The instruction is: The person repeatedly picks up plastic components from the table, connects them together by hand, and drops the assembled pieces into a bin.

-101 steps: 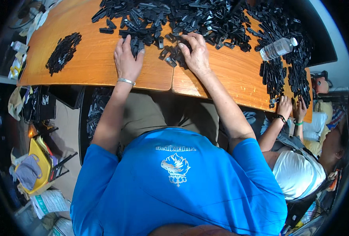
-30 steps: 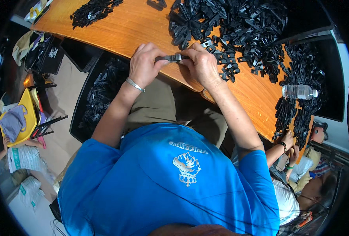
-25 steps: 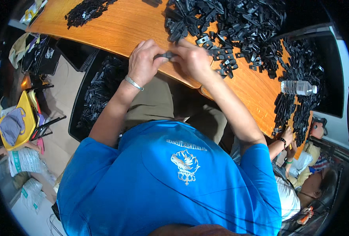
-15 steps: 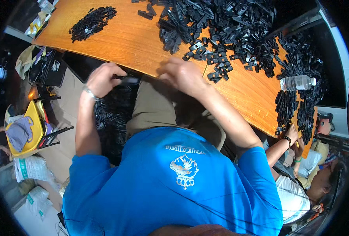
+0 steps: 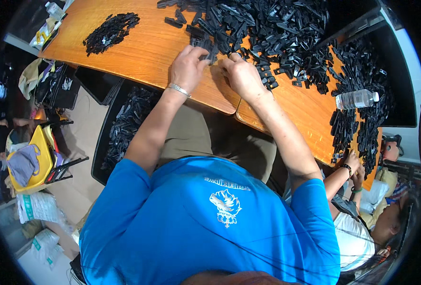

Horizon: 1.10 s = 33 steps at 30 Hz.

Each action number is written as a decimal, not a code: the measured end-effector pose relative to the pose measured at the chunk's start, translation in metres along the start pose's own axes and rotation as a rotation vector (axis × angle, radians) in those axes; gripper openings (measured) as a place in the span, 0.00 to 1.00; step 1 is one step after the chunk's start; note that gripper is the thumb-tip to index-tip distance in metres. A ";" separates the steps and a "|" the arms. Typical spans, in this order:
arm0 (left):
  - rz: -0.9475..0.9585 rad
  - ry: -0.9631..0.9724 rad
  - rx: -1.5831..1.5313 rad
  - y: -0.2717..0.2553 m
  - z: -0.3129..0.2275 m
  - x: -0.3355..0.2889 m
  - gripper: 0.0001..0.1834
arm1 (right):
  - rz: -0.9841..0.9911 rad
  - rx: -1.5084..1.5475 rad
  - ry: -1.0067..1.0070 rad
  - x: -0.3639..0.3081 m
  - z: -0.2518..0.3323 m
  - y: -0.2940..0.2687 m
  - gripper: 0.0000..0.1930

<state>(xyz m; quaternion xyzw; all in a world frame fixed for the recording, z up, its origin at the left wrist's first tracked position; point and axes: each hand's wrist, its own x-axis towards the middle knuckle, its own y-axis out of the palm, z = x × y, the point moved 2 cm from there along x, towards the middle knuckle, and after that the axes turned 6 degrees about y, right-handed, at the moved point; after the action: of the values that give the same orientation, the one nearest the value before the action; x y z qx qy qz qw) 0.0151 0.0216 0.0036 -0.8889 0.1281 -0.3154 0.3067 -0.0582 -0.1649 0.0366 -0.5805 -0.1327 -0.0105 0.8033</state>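
Observation:
My left hand [image 5: 186,70] is over the wooden table at the near edge of a big heap of black plastic pieces [image 5: 210,50]. Its thumb and bent fingers close around one of the long, narrow pieces there. To its right, my right hand [image 5: 243,76] has its fingers curled together beside several small black clips [image 5: 266,73]. Whatever lies under those fingertips is hidden from view. Left of my legs, a black bin [image 5: 99,148] holds many narrow black pieces [image 5: 128,124].
A smaller black pile [image 5: 109,34] lies at the table's [image 5: 144,47] left. On the right, a clear bottle [image 5: 355,99] rests among more black pieces, where another person's hands [image 5: 352,164] work. A yellow chair [image 5: 42,159] with a grey cloth stands at left.
Both my hands have moved away from the table's near edge to the heap, the left one also rightward from above the bin. The bin is now uncovered and its contents show.

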 end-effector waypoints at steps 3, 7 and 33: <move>0.036 0.019 0.019 -0.004 0.009 -0.003 0.16 | -0.097 0.219 0.045 -0.005 0.006 0.000 0.11; -0.031 0.083 0.143 -0.010 -0.004 -0.003 0.20 | -0.110 0.416 0.151 -0.018 0.018 0.013 0.16; 0.016 0.071 0.098 -0.041 -0.012 -0.042 0.13 | 0.113 -0.018 0.350 -0.025 0.035 -0.006 0.22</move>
<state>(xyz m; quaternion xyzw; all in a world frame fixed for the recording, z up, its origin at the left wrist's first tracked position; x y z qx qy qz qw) -0.0236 0.0659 0.0165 -0.8601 0.1302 -0.3501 0.3474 -0.0907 -0.1371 0.0464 -0.5837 0.0420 -0.0674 0.8081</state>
